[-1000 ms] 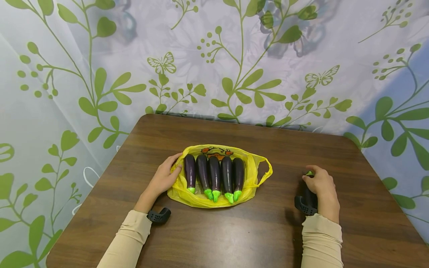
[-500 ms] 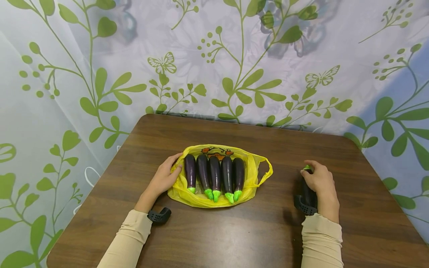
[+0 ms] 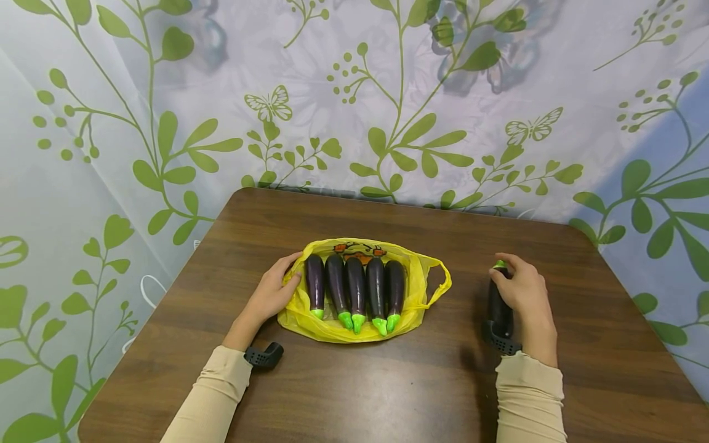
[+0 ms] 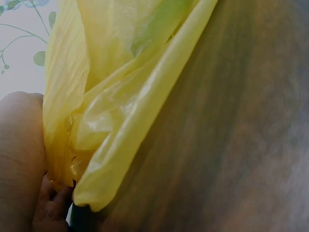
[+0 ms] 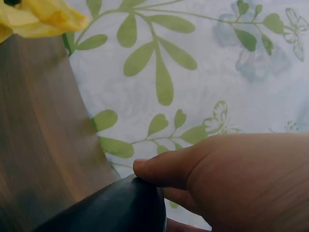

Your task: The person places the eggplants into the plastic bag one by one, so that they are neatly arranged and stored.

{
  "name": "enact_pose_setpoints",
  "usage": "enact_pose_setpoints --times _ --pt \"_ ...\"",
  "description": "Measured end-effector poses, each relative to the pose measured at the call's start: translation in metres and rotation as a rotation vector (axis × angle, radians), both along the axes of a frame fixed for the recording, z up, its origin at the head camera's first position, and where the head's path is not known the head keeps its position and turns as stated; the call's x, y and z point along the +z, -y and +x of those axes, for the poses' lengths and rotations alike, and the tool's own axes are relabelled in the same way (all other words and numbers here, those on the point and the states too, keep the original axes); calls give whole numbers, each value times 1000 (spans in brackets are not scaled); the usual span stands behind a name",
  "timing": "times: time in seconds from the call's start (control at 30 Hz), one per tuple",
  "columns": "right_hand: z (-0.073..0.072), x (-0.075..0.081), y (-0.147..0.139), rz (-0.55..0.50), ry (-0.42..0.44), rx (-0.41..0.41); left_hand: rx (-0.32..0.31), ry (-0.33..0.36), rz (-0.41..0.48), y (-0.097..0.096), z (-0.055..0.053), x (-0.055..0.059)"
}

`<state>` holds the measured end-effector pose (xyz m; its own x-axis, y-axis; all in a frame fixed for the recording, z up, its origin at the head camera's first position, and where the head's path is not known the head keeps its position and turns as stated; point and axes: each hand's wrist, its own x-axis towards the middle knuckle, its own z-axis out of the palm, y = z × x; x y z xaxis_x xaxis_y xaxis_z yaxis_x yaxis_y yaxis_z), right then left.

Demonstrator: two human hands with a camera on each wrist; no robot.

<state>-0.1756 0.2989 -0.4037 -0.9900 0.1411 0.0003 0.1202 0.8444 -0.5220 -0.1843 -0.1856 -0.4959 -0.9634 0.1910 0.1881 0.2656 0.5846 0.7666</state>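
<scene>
A yellow plastic bag (image 3: 412, 317) lies with its mouth spread wide, several dark purple eggplants (image 3: 356, 286) side by side in it, green stem ends toward me. My left hand (image 3: 275, 289) grips the bag's left edge between thumb and fingers. In the left wrist view the yellow film (image 4: 116, 135) folds down beside the hand. To the right, my right hand (image 3: 523, 289) holds one more eggplant (image 3: 500, 307) by its green-tipped end, its body hanging back below the palm toward the wrist. Up close, the right wrist view has the thumb (image 5: 159, 166) pressing on this eggplant's (image 5: 116, 208) end.
Both things are over a brown wooden table (image 3: 454, 387). The bag's handle loop (image 3: 441, 289) sticks out to the right, toward the right hand. A leaf-patterned curtain (image 3: 343, 123) hangs behind the table and along its left side.
My right hand has moved away from me and slightly left, carrying the eggplant with it. The left hand and the bag have stayed in place.
</scene>
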Motion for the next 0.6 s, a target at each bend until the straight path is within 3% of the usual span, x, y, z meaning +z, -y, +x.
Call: enact_pose_setpoints --times 0.6 --pt "4 14 35 -52 -83 62 -2 -8 9 0 0 1"
